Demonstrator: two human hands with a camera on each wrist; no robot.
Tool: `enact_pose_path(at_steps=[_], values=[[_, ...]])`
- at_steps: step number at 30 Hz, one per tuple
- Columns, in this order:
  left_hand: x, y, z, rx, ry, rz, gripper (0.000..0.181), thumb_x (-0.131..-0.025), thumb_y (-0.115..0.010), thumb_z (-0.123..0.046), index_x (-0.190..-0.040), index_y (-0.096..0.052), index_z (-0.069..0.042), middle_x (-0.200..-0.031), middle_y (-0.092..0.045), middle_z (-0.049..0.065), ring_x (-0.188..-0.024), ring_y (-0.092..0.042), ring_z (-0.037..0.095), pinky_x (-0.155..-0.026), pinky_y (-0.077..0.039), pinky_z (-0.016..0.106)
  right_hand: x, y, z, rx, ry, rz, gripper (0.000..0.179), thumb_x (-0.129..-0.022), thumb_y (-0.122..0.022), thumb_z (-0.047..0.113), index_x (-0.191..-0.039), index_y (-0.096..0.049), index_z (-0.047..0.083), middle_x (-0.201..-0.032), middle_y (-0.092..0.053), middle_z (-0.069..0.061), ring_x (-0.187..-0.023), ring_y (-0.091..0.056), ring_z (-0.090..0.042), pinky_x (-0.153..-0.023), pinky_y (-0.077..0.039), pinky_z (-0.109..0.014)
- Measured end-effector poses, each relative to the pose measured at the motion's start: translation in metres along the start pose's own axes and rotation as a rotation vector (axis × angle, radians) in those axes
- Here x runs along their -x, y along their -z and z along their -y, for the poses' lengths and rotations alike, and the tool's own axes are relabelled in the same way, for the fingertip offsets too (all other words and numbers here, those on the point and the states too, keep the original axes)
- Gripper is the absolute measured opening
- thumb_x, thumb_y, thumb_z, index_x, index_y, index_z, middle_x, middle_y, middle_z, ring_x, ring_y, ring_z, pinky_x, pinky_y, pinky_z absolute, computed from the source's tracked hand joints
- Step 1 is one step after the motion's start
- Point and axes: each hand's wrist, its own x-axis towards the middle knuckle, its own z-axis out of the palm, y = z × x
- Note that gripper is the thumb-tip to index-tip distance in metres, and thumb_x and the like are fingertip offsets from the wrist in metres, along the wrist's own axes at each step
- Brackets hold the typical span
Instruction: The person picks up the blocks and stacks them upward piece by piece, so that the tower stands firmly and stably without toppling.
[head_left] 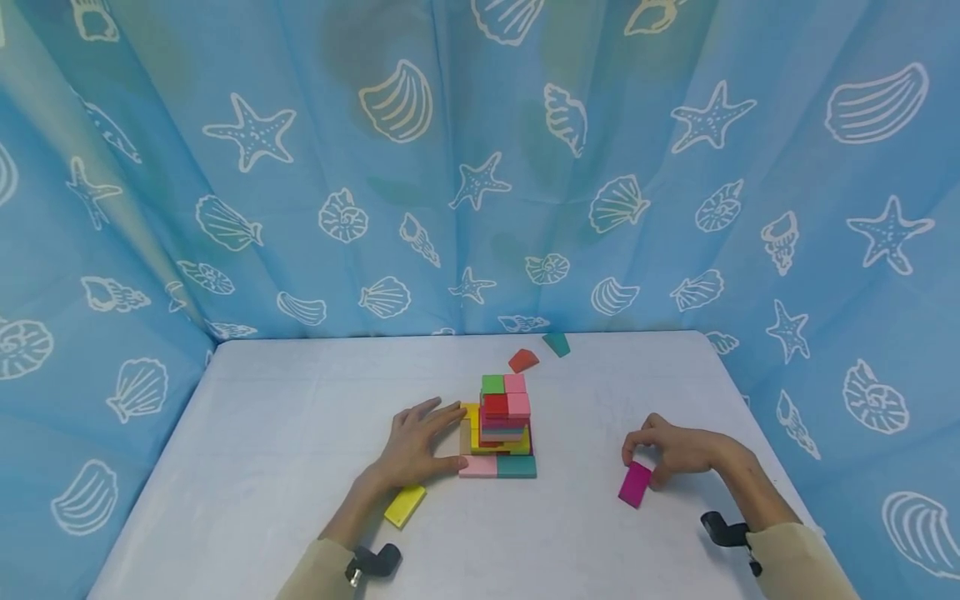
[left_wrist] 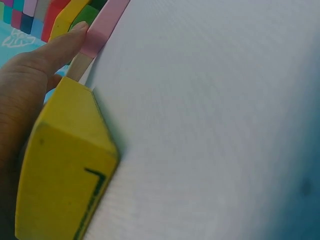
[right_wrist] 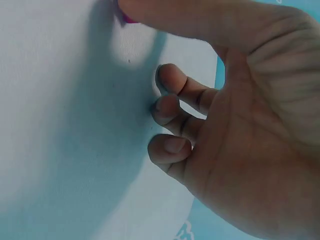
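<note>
A stack of coloured wooden blocks (head_left: 504, 425) rises in layers on the white table, with a pink block (head_left: 478, 467) and a teal block (head_left: 517, 467) at its front base. My left hand (head_left: 416, 442) lies along the stack's left side with fingers spread; in the left wrist view its thumb touches the pink end. By the left wrist is a loose yellow block (head_left: 405, 506), large in the left wrist view (left_wrist: 65, 160). Farther right, my right hand (head_left: 678, 450) pinches a magenta block (head_left: 635, 485) low over the table. Only a sliver of that block (right_wrist: 131, 20) shows past the thumb in the right wrist view.
Behind the stack lie an orange-red piece (head_left: 523, 360) and a green piece (head_left: 557, 343), near the table's back edge. A blue curtain (head_left: 450, 167) with white shells and starfish hangs around the white table (head_left: 300, 408). Both wrists carry small black cameras.
</note>
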Motion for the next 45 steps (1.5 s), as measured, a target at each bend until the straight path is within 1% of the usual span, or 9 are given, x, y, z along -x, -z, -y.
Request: enact_pose_path(at_steps=[3,7,12,16,22,26,30,34,45], values=[[0.0,0.0,0.0,0.002,-0.003,-0.001,0.087,-0.08,-0.065,-0.072,-0.156,-0.036,-0.039,-0.162,-0.033,-0.014,-0.153,-0.017,0.024,-0.118,-0.016,0.057,-0.002,-0.001,0.003,0.003,0.0,-0.014,0.036,-0.07,-0.087,0.018,-0.097,-0.069,0.034,-0.113,-0.048,-0.004,-0.117,-0.045,-0.03,-0.083,-0.05,-0.049],[0.0,0.001,0.0,0.001,0.002,0.009,0.088,-0.08,-0.064,-0.072,-0.156,-0.035,-0.039,-0.162,-0.033,-0.014,-0.153,-0.016,0.024,-0.118,-0.016,0.057,-0.007,-0.002,0.007,-0.036,0.018,-0.031,0.034,-0.072,-0.087,0.024,-0.098,-0.07,0.036,-0.112,-0.052,-0.001,-0.117,-0.045,-0.026,-0.087,-0.049,-0.05],[0.001,0.002,0.0,0.013,-0.009,0.005,0.087,-0.081,-0.065,-0.071,-0.156,-0.036,-0.036,-0.162,-0.034,-0.011,-0.153,-0.017,0.026,-0.117,-0.017,0.059,-0.016,0.003,0.013,-0.099,0.177,-0.098,0.033,-0.081,-0.082,0.026,-0.111,-0.068,0.026,-0.106,-0.06,0.0,-0.104,-0.052,-0.024,-0.079,-0.052,-0.038],[0.001,0.001,0.001,0.006,-0.003,0.005,0.087,-0.081,-0.064,-0.072,-0.156,-0.035,-0.038,-0.162,-0.033,-0.013,-0.153,-0.016,0.024,-0.118,-0.017,0.058,-0.021,0.014,0.029,-0.116,0.293,-0.226,0.032,-0.087,-0.079,0.029,-0.115,-0.067,0.023,-0.102,-0.064,0.003,-0.096,-0.057,-0.022,-0.073,-0.052,-0.032],[0.003,-0.001,0.002,0.002,0.006,0.003,0.089,-0.08,-0.063,-0.074,-0.156,-0.034,-0.039,-0.162,-0.032,-0.015,-0.153,-0.016,0.023,-0.118,-0.016,0.057,-0.024,0.028,0.075,-0.244,0.336,-0.497,0.037,-0.086,-0.08,0.035,-0.117,-0.066,0.021,-0.101,-0.067,0.003,-0.094,-0.06,-0.021,-0.078,-0.051,-0.036],[0.003,-0.001,0.002,0.004,0.005,0.002,0.089,-0.08,-0.063,-0.074,-0.156,-0.034,-0.039,-0.162,-0.032,-0.015,-0.153,-0.016,0.024,-0.118,-0.016,0.057,-0.024,0.028,0.111,-0.296,0.373,-0.592,0.041,-0.085,-0.081,0.035,-0.119,-0.065,0.018,-0.104,-0.067,0.001,-0.094,-0.06,-0.022,-0.078,-0.051,-0.037],[0.002,0.0,0.002,0.014,-0.001,-0.002,0.088,-0.08,-0.063,-0.073,-0.156,-0.034,-0.039,-0.162,-0.032,-0.014,-0.153,-0.016,0.024,-0.118,-0.016,0.057,-0.028,0.022,0.142,-0.306,0.417,-0.585,0.043,-0.083,-0.083,0.034,-0.118,-0.066,0.018,-0.109,-0.066,0.001,-0.095,-0.06,-0.021,-0.078,-0.052,-0.038],[0.001,0.0,0.002,0.016,-0.01,-0.005,0.087,-0.081,-0.062,-0.073,-0.156,-0.034,-0.04,-0.162,-0.032,-0.015,-0.153,-0.016,0.023,-0.118,-0.016,0.057,-0.036,0.016,0.159,-0.289,0.439,-0.567,0.043,-0.08,-0.086,0.033,-0.117,-0.066,0.023,-0.112,-0.065,0.005,-0.095,-0.061,-0.019,-0.078,-0.052,-0.038],[0.0,-0.001,0.002,0.006,0.001,0.006,0.087,-0.08,-0.062,-0.075,-0.155,-0.034,-0.042,-0.162,-0.031,-0.017,-0.153,-0.016,0.022,-0.118,-0.017,0.056,-0.046,0.011,0.169,-0.219,0.427,-0.508,0.047,-0.08,-0.084,0.038,-0.12,-0.067,0.023,-0.118,-0.061,0.005,-0.096,-0.059,-0.02,-0.07,-0.056,-0.033]])
